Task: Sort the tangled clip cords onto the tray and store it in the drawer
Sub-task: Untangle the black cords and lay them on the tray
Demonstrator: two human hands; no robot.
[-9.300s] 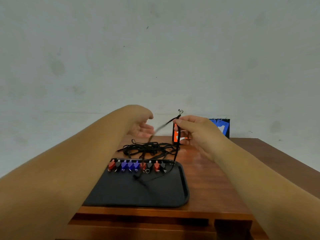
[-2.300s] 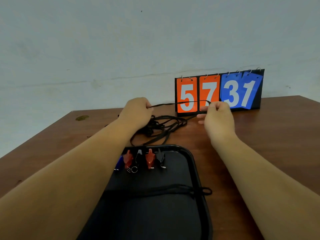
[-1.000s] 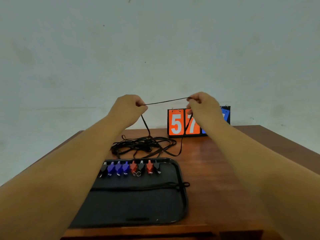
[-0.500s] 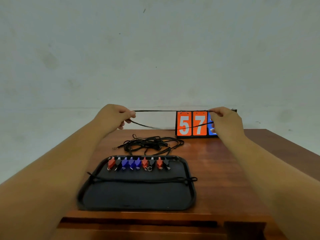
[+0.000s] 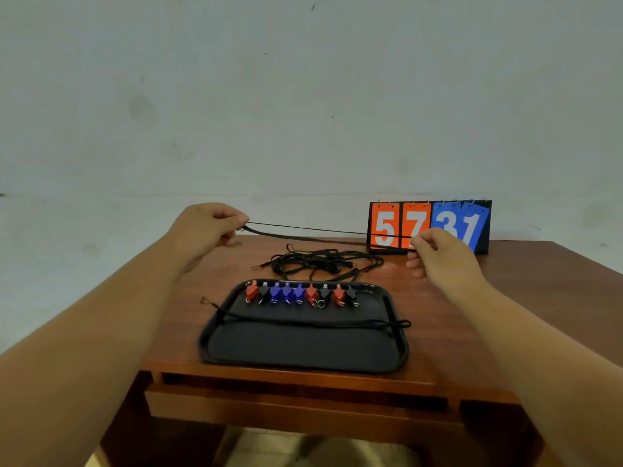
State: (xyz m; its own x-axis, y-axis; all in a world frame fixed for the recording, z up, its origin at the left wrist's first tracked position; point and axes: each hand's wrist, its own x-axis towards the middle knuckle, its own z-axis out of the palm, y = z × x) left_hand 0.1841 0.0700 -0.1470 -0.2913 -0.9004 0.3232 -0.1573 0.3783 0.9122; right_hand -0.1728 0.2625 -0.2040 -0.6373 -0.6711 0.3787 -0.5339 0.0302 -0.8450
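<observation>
Head view: left hand (image 5: 205, 227) and right hand (image 5: 438, 252) pinch a thin, soft black cord (image 5: 303, 232) by its ends; it looks light and floppy.

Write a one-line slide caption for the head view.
Both hands stretch one black cord above the tangled pile, ready for the tray.

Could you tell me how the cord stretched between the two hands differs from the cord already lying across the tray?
The held cord hangs in the air, pulled straight between the left hand and right hand; the tray cord rests across the black tray, its ends overhanging both rims. Nothing grips the tray cord. Both are thin, black and doubled.
</observation>
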